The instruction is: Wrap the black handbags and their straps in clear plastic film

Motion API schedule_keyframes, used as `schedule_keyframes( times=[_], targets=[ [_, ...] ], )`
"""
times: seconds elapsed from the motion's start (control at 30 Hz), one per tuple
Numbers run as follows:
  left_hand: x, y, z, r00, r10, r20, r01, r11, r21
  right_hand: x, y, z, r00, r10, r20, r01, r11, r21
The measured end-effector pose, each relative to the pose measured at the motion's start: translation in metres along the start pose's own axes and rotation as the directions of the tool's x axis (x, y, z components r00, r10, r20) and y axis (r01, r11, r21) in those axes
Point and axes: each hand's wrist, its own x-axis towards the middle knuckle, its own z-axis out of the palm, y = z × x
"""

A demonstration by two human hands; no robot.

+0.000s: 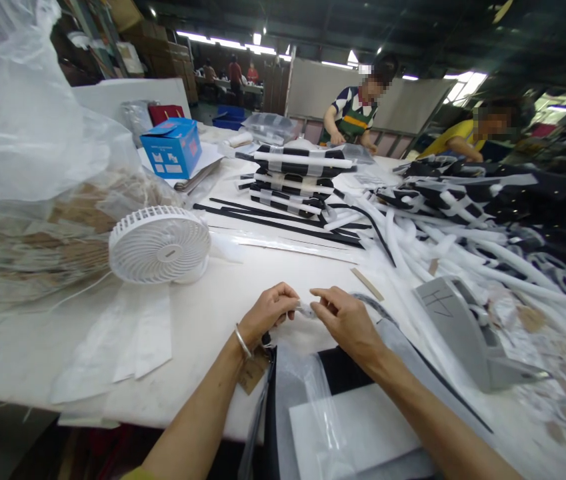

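Observation:
A small whitish, see-through plastic piece (305, 309) spans the short gap between my hands; its exact kind is too small to tell. My left hand (273, 311), with a silver bangle at the wrist, pinches one end between thumb and fingers. On the other end is my right hand (345, 319), thumb and fingers curled in at the piece. Below them lies a black and grey bag (340, 370) with a white sheet (357, 427) and clear film over it. Beside its left edge hangs a brown tag (253, 375), close to my left wrist.
At left are a white fan (160, 245), a blue box (171, 148) and a large plastic bag of brown tags (63, 233). Wrapped black bundles (297, 160) and black strips (283, 223) lie ahead. A grey tape dispenser (455, 327) stands right, near white foam tubes (413, 247). Co-workers work beyond.

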Motion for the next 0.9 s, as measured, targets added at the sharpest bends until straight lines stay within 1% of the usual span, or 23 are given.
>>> schedule_keyframes(
  times=[0.17, 0.27, 0.33, 0.47, 0.57, 0.73, 0.9],
  targets=[
    [0.000, 0.002, 0.002, 0.998, 0.047, 0.037, -0.048, 0.999, 0.014, 0.009, -0.004, -0.005, 0.985, -0.051, 0.164, 0.069, 0.992, -0.106],
    [0.000, 0.001, 0.002, 0.996, 0.072, 0.044, -0.074, 0.997, 0.030, 0.011, -0.007, -0.004, 0.975, -0.068, 0.213, 0.106, 0.980, -0.171],
    [-0.001, 0.001, 0.002, 0.996, 0.077, 0.048, -0.079, 0.996, 0.032, 0.011, -0.008, -0.002, 0.978, -0.090, 0.188, 0.125, 0.975, -0.183],
    [-0.001, 0.001, 0.002, 0.993, 0.091, 0.075, -0.090, 0.996, -0.017, 0.008, -0.004, 0.001, 0.984, -0.157, 0.088, 0.168, 0.976, -0.137],
    [0.000, 0.001, 0.003, 0.992, 0.085, 0.098, -0.081, 0.996, -0.048, 0.006, -0.001, 0.001, 0.986, -0.164, 0.015, 0.164, 0.979, -0.121],
    [0.000, 0.003, 0.001, 0.993, 0.036, 0.112, -0.035, 0.999, -0.011, 0.004, 0.003, -0.001, 0.986, -0.167, -0.009, 0.164, 0.976, -0.141],
    [-0.001, 0.010, 0.001, 0.990, -0.002, 0.139, -0.002, 0.999, 0.033, 0.003, 0.008, -0.001, 0.992, -0.117, -0.050, 0.109, 0.984, -0.139]
  ],
)
